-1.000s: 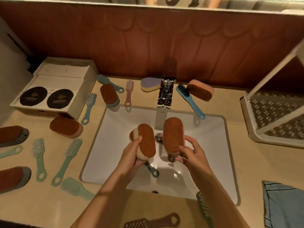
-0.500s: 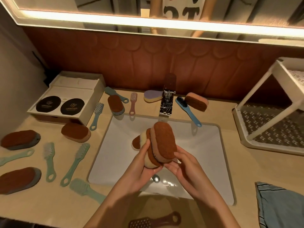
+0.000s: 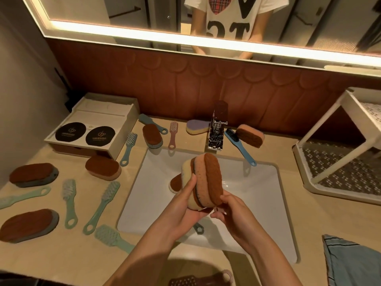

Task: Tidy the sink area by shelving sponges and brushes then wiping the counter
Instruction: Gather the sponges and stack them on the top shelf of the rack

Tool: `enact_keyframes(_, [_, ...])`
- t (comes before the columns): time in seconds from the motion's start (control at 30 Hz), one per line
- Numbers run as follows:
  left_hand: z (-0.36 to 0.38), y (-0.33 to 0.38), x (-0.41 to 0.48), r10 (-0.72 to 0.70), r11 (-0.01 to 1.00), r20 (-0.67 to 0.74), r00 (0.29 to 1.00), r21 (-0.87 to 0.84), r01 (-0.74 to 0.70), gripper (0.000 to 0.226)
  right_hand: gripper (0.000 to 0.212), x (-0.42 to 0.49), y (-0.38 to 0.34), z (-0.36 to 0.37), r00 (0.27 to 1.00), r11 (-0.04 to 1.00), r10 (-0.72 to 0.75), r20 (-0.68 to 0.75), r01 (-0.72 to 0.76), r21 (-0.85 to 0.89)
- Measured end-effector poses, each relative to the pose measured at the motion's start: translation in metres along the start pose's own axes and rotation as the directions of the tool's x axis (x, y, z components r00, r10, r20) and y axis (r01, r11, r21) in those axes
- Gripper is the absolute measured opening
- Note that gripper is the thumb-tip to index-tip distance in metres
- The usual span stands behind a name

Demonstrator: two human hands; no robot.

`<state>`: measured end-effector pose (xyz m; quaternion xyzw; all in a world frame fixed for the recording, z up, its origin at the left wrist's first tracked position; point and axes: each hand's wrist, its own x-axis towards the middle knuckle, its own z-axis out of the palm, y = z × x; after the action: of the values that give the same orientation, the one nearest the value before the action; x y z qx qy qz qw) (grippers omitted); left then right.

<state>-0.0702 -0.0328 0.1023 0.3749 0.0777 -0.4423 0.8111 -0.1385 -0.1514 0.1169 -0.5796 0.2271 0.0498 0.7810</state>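
I see the white sink basin (image 3: 257, 203) holding one brown-topped sponge (image 3: 175, 183) near its middle and the ring end of a grey-blue brush handle (image 3: 199, 229) toward its front edge. Above the basin, my left hand (image 3: 185, 205) and right hand (image 3: 233, 211) pinch two sponges (image 3: 204, 180) pressed together on edge, left thumb on the cream one, right fingers curled under the lower end. The white two-tier rack (image 3: 334, 162) at the tabletop's right edge shows only its perforated trays. An open white box (image 3: 99, 129) at the back left corner shows two black discs. On the beige tabletop (image 3: 309, 219), more sponges and mint brushes lie along the left edge, a blue brush (image 3: 240, 148) beside the chrome faucet (image 3: 216, 133) at the back, and a blue cloth (image 3: 354, 263) at the front right corner. A lit mirror (image 3: 123, 15) hangs above brown wall panels.
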Motion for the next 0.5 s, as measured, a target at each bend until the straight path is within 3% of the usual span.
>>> enact_keyframes(0.1, [0.000, 0.004, -0.004, 0.001, 1.000, 0.020, 1.000, -0.012, -0.001, 0.054, 0.036, -0.002, -0.002, 0.009, 0.996, 0.972, -0.059, -0.062, 0.043, -0.231])
enact_keyframes(0.23, [-0.001, 0.011, -0.009, -0.015, 0.999, 0.015, 1.000, -0.044, 0.015, 0.057, 0.027, -0.002, -0.005, 0.016, 0.989, 0.922, -0.122, -0.082, 0.082, -0.378])
enact_keyframes(0.3, [-0.002, 0.017, -0.010, 0.008, 1.000, -0.010, 1.000, -0.015, -0.009, 0.058, 0.042, -0.002, -0.006, 0.017, 0.984, 0.899, -0.148, -0.098, 0.093, -0.429])
enact_keyframes(0.37, [-0.004, 0.025, -0.010, 0.037, 0.997, -0.030, 0.999, 0.071, -0.035, 0.054, 0.051, -0.002, -0.010, 0.016, 0.979, 0.902, -0.157, -0.133, 0.087, -0.423])
enact_keyframes(0.5, [-0.007, 0.043, -0.015, 0.061, 0.933, -0.024, 0.998, 0.358, -0.048, 0.041, 0.044, 0.006, -0.029, 0.012, 0.959, 0.912, -0.233, -0.161, 0.158, -0.378])
